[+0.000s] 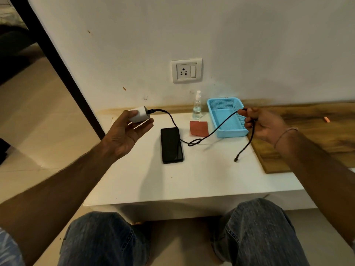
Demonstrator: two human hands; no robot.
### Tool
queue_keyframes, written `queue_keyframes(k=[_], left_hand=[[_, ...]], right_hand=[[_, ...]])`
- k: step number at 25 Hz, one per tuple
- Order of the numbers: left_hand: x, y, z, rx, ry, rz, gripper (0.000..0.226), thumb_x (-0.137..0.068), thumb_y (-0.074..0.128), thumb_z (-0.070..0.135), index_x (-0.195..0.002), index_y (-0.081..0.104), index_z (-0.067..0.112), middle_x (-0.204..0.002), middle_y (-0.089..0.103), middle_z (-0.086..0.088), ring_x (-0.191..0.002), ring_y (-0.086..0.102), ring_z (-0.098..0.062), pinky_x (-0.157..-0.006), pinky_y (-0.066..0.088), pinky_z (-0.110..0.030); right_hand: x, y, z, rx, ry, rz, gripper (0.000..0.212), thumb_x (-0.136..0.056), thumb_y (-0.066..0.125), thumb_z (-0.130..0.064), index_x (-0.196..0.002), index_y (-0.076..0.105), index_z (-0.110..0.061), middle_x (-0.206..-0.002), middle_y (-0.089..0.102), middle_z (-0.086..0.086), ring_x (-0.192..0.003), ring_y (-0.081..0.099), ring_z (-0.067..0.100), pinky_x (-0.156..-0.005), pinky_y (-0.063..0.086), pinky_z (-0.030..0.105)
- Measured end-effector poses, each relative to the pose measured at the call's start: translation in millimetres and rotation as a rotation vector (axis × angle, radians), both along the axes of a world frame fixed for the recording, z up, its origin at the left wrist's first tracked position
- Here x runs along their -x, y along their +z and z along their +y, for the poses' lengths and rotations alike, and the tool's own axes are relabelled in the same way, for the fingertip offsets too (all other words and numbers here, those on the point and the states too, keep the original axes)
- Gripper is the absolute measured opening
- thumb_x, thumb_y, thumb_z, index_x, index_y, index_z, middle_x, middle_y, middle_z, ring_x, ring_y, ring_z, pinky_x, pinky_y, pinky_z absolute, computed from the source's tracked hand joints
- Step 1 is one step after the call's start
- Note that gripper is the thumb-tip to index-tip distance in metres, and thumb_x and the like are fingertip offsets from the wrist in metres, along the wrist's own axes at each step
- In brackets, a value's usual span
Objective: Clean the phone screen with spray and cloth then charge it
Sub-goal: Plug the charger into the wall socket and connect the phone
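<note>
The white table (pixel 192 179) carries everything, backed against the wall. The blue perforated basket (pixel 226 117) at its back right edge looks empty. The phone (pixel 171 144) lies flat, screen up, mid-table: rigid, slick glass, likely best gripped by its long edges. Left hand (pixel 124 131) cups the light, hard white charger adapter (pixel 138 114); right hand (pixel 263 124) pinches the limp black cable (pixel 217 129), its plug end (pixel 236 160) dangling free above the table. A red cloth (pixel 198 128) and 1 clear spray bottle (pixel 197 108) sit near the back edge.

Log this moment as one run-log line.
left hand: holds charger | right hand: holds cable | phone: on table, unplugged | socket: empty
</note>
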State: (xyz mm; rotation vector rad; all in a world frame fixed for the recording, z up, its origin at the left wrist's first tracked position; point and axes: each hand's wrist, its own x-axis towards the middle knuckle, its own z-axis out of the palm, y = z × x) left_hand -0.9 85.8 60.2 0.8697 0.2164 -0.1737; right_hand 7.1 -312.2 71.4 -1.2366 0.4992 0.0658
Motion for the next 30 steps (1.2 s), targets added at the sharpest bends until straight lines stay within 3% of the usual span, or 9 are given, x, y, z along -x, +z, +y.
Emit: queue_keyframes(k=[4, 9, 12, 15, 19, 21, 24, 26, 30], left_hand=[[7, -13, -19, 0.046, -0.063, 0.039, 0.033, -0.087, 0.071, 0.013, -0.114, 0.056, 0.002, -0.108, 0.070, -0.024, -0.109, 0.069, -0.045, -0.083, 0.061, -0.046], [16, -23, -35, 0.082, -0.103, 0.067, 0.035, -0.083, 0.072, 0.014, -0.112, 0.058, 0.002, -0.101, 0.073, -0.023, -0.107, 0.070, -0.044, -0.088, 0.059, -0.049], [18, -24, -44, 0.086, -0.115, 0.070, 0.028, -0.087, 0.069, 0.013, -0.110, 0.058, 0.003, -0.100, 0.072, -0.023, -0.106, 0.070, -0.043, -0.085, 0.060, -0.047], [16, -20, -52, 0.069, -0.118, 0.043, 0.010, -0.090, 0.066, 0.009, -0.097, 0.061, 0.003, -0.104, 0.069, -0.025, -0.106, 0.069, -0.045, -0.087, 0.060, -0.047], [8, -15, -54, -0.017, -0.173, -0.019, 0.006, -0.091, 0.063, 0.005, -0.086, 0.065, 0.002, -0.117, 0.061, -0.027, -0.108, 0.068, -0.045, -0.094, 0.058, -0.046], [2, -12, -52, -0.126, -0.232, -0.077, 0.009, -0.086, 0.066, 0.006, -0.080, 0.071, 0.004, -0.116, 0.063, -0.025, -0.110, 0.067, -0.044, -0.097, 0.057, -0.046], [-12, -1, -53, -0.349, -0.328, -0.165, 0.015, -0.081, 0.069, 0.005, -0.095, 0.073, 0.004, -0.111, 0.071, -0.020, -0.105, 0.070, -0.041, -0.095, 0.057, -0.046], [-23, 9, -57, -0.507, -0.411, -0.196, 0.038, -0.079, 0.072, 0.004, -0.116, 0.068, 0.003, -0.112, 0.073, -0.018, -0.104, 0.072, -0.036, -0.091, 0.059, -0.043], [-41, 27, -65, -0.684, -0.526, -0.234, 0.061, -0.080, 0.075, -0.005, -0.137, 0.057, 0.007, -0.121, 0.067, -0.017, -0.104, 0.071, -0.030, -0.086, 0.060, -0.038]], right_hand=[[-4, -9, 18, 0.059, 0.015, -0.009, 0.020, -0.103, 0.044, -0.013, -0.088, 0.056, -0.018, -0.084, 0.060, -0.002, -0.057, 0.046, 0.007, -0.048, 0.041, 0.018], [-12, -35, 47, 0.723, 0.248, -0.212, 0.020, -0.093, 0.061, -0.010, -0.079, 0.067, -0.024, -0.085, 0.065, -0.004, -0.074, 0.053, 0.007, -0.064, 0.041, 0.020], [-25, -58, 61, 1.220, 0.281, -0.255, 0.006, -0.085, 0.072, -0.023, -0.089, 0.076, -0.027, -0.106, 0.061, -0.006, -0.103, 0.046, 0.013, -0.091, 0.037, 0.035], [-26, -79, 64, 1.433, 0.351, -0.284, 0.007, -0.080, 0.076, -0.031, -0.086, 0.075, -0.034, -0.108, 0.049, -0.010, -0.106, 0.036, 0.016, -0.084, 0.022, 0.033], [-21, -91, 60, 1.673, 0.538, -0.348, 0.015, -0.083, 0.073, -0.028, -0.095, 0.073, -0.037, -0.112, 0.053, -0.006, -0.108, 0.043, 0.024, -0.085, 0.031, 0.036], [-22, -80, 64, 1.612, 0.464, -0.399, 0.020, -0.087, 0.068, -0.028, -0.107, 0.071, -0.032, -0.116, 0.055, -0.002, -0.107, 0.047, 0.023, -0.088, 0.034, 0.037], [-20, -31, 90, 0.950, 0.357, -0.402, 0.030, -0.097, 0.051, -0.042, -0.109, 0.067, -0.019, -0.105, 0.070, 0.002, -0.092, 0.066, 0.018, -0.089, 0.050, 0.039], [-21, 1, 109, 0.546, 0.552, -0.248, 0.044, -0.099, 0.041, -0.052, -0.116, 0.062, -0.017, -0.099, 0.075, 0.006, -0.088, 0.072, 0.020, -0.084, 0.056, 0.036], [-14, 23, 129, 0.225, 0.719, -0.042, 0.030, -0.096, 0.057, -0.031, -0.111, 0.063, -0.006, -0.086, 0.076, 0.008, -0.073, 0.073, 0.018, -0.064, 0.059, 0.026]])
